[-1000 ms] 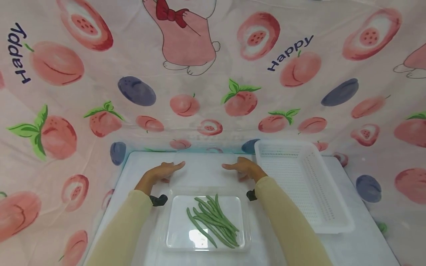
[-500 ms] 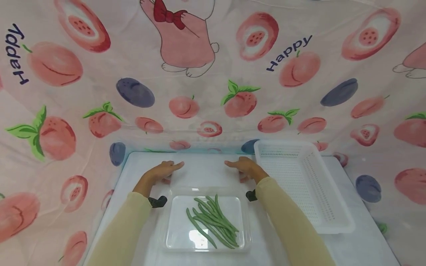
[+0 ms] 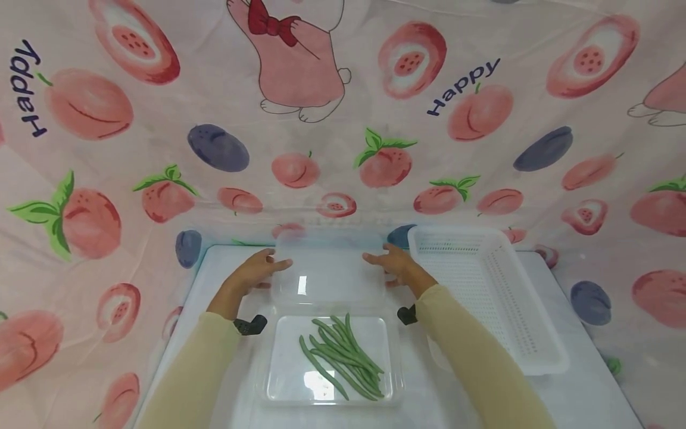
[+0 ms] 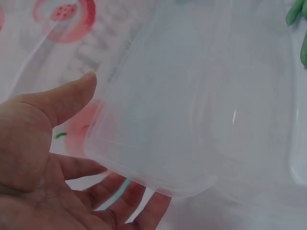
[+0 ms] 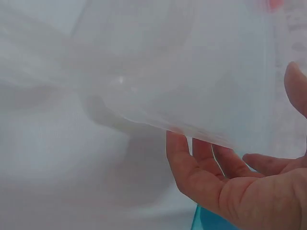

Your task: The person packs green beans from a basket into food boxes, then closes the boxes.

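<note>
A clear plastic hinged-lid container (image 3: pixel 284 387) lies in front of me with several green beans (image 3: pixel 345 357) in its base. Beyond the base, its see-through lid (image 3: pixel 329 277) is tilted up, its far edge off the table. At the lid's left side is my left hand (image 3: pixel 254 272), fingertips (image 4: pixel 158 203) touching the rim from below and thumb standing clear. Opposite it, my right hand (image 3: pixel 401 266) touches the lid's right edge with slightly bent fingers (image 5: pixel 178 143); that thumb is also apart from the plastic. Neither hand pinches the lid.
To the right stands a white perforated plastic basket (image 3: pixel 536 333), close to my right forearm. The white table (image 3: pixel 236 381) ends at a cloth backdrop (image 3: pixel 321 149) printed with peaches. A dark wrist mount (image 3: pixel 250 325) sits at each wrist.
The lid has risen from lying nearly flat to a tilt, its far edge now higher in view. Both hands have turned, their fingers more spread. The beans and basket have stayed put.
</note>
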Tool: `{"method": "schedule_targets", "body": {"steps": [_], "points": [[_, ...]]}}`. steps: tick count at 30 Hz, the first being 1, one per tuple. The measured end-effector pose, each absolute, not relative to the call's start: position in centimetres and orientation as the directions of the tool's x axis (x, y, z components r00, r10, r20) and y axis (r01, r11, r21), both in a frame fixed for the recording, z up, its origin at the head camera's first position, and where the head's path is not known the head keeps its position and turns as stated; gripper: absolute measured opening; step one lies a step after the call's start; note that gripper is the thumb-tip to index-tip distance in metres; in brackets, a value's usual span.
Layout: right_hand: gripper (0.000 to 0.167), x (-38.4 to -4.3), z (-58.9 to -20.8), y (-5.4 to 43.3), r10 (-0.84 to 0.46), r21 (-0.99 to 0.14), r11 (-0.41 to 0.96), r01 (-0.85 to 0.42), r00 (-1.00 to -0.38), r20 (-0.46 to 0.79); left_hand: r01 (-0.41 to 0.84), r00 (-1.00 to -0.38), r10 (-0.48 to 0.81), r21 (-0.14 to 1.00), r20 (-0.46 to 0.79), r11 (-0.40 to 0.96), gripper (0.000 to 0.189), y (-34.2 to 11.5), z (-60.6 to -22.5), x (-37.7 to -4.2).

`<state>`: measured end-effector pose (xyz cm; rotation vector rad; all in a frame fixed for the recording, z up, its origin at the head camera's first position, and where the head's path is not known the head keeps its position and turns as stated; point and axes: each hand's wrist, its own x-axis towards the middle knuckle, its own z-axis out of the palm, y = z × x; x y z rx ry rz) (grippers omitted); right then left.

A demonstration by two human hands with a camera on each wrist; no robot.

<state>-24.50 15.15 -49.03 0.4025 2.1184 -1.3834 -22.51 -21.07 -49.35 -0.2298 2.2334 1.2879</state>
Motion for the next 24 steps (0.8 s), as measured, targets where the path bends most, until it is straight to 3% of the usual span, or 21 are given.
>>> {"method": "schedule_targets", "body": {"steps": [10, 18, 24], "points": [[0.106, -23.5, -46.4, 15.6, -0.125, -0.81, 0.363, 0.461, -0.837, -0.532, -0.257, -0.903, 0.15, 0.785, -0.403, 0.564, 0.097, -21.1, -46.8, -21.7], [0.096, -21.6, -43.6, 16.8, -0.176, -0.898, 0.303, 0.319, -0.907, -0.382, -0.172, -0.937, 0.151, 0.793, -0.315, 0.584, 0.1, -20.9, -44.1, -20.2], [0.085, -19.9, -42.1, 17.2, -0.133, -0.934, 0.244, 0.259, -0.945, -0.297, -0.117, -0.966, 0.124, 0.809, -0.228, 0.576, 0.095, -20.9, -42.4, -18.4]]}}
